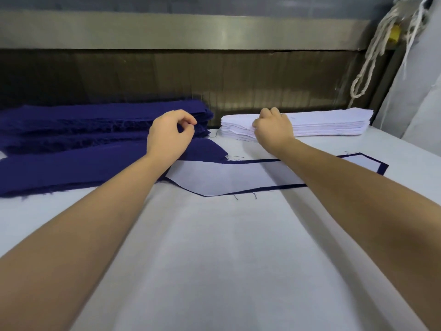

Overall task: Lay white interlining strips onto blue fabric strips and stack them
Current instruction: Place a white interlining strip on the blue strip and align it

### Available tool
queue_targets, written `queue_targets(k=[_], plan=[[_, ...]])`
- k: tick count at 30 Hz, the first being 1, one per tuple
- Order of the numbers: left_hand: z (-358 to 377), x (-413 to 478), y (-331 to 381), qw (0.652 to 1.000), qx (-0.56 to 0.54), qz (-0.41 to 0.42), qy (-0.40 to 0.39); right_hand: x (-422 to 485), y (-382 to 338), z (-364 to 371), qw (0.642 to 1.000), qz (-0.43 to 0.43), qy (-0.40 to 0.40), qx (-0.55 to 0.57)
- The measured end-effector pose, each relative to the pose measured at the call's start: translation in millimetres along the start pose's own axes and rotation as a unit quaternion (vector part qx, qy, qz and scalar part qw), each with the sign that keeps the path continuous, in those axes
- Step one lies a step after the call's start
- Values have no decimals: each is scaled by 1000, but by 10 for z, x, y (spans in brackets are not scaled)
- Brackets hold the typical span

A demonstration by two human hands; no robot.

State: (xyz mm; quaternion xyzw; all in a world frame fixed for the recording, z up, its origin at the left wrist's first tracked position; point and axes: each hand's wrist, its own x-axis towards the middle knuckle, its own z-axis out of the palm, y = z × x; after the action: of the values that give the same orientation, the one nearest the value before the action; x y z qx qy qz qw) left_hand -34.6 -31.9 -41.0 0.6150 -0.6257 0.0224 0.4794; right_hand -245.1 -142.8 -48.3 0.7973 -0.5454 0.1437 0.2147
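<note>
Head view of the laying table (214, 259), which is covered in pale cloth. We see both bare forearms reaching away from the camera toward 2 piles at the far edge.

The left hand (170, 136) is at the right-hand end of the blue fabric stack (95, 120). Its thumb and forefinger are closed together at the stack's corner and the other fingers are curled. We cannot tell whether a layer of cloth lies between them.

The right hand (273, 130) is on the left part of the interlining stack (329, 124). Its fingers curl over the top and the thumb sits at the near edge, gripping the upper layers.

The 2 stacks lie side by side, near each other but apart.

Nearer the camera, a second heap of blue strips (71, 170) lies in front of the blue stack. Just to its right is 1 finished pair: a white interlining strip (238, 179) lying flat on a blue strip (383, 168), which shows only as a narrow border round it (loose threads trail from its near edge). The right forearm crosses above this pair.

Behind the piles stands a dark panel (167, 75) under a metal rail (191, 32). White cords (372, 56) hang at the far right.
</note>
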Motion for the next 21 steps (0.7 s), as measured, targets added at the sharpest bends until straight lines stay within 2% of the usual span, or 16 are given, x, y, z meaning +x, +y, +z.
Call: queue_targets(k=[8,13,15,18,21], plan=[[69,10,-10,997,-70,-36,3,89,49,0,999,28,9,42],[49,-44,-91,996,-78,-53,-2,165,27,-32,986,102,27,129],[40,-49,-132,995,-79,-61,2,190,39,-44,967,148,22,204],[27,-40,-161,994,-83,-69,7,220,57,-73,915,200,4,349],[31,-42,-144,993,-94,-71,1,216,49,-103,884,215,16,414]])
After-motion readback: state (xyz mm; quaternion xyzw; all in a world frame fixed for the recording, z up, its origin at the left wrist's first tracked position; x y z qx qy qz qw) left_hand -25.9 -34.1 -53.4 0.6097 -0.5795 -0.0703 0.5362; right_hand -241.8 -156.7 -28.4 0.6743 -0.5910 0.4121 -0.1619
